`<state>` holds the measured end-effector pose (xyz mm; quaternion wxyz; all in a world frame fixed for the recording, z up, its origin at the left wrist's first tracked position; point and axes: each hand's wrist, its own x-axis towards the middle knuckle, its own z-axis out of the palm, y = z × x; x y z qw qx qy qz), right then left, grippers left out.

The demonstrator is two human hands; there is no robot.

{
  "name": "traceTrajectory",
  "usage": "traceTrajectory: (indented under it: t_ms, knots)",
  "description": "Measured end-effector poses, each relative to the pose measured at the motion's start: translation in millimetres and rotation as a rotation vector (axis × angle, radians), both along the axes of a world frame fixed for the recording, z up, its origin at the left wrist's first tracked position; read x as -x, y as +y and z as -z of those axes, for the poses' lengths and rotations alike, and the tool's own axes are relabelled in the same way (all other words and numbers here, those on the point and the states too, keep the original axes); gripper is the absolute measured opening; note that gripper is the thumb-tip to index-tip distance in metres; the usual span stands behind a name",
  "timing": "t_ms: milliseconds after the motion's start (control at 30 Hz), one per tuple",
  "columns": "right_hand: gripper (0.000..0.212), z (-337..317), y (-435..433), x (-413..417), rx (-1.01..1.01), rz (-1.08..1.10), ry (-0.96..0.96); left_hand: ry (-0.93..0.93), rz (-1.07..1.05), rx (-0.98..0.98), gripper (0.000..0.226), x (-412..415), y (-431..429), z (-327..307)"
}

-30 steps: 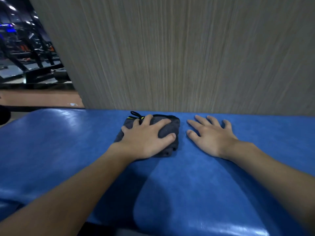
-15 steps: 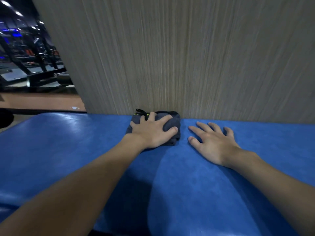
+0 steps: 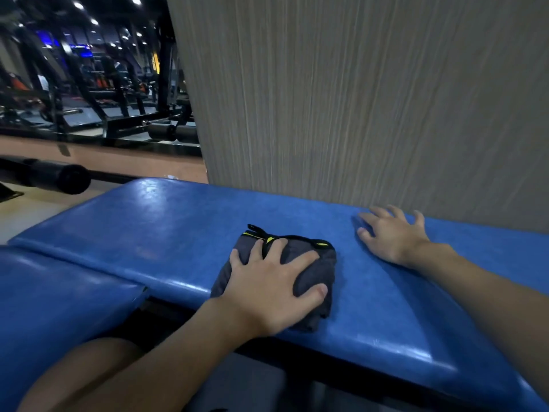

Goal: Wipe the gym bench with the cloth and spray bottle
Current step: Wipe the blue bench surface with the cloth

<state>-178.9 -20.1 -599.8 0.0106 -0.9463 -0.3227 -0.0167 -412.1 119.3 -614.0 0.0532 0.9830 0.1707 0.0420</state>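
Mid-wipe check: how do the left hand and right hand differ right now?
The left hand presses on the folded dark cloth; the right hand rests on the bare bench padding with nothing under it. The left hand sits near the bench's front edge; the right hand lies farther back, close to the wall. Shared: both are palm down on the blue pad with fingers spread.

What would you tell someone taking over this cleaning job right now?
Left hand presses flat on the folded cloth, near the front edge of the bench.
Right hand rests open on the bench near the wall, apart from the cloth.
No spray bottle in view.
Done: cannot tell how much is wiped.
Left: wipe the rest of the bench.
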Motion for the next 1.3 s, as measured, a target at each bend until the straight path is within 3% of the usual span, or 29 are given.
traceTrajectory:
  t_ms: [167,733,967,1300]
  knots:
    - [0.058,7.8,13.5,9.0,-0.033,-0.017,0.129,0.031,-0.013,0.046,0.063,-8.5,2.6,-5.4]
    - [0.061,24.6,14.8,-0.6,-0.051,-0.059,0.089,0.067,-0.047,0.089,0.057,-199.0,83.7,-16.5]
    - [0.061,24.0,14.9,-1.4,-0.061,-0.052,0.101,0.038,-0.025,0.049,0.058,-166.2,73.4,-11.0]
    - [0.059,14.5,11.6,5.7,-0.072,-0.041,0.152,0.061,0.020,0.023,0.062,-32.6,34.4,-8.2]
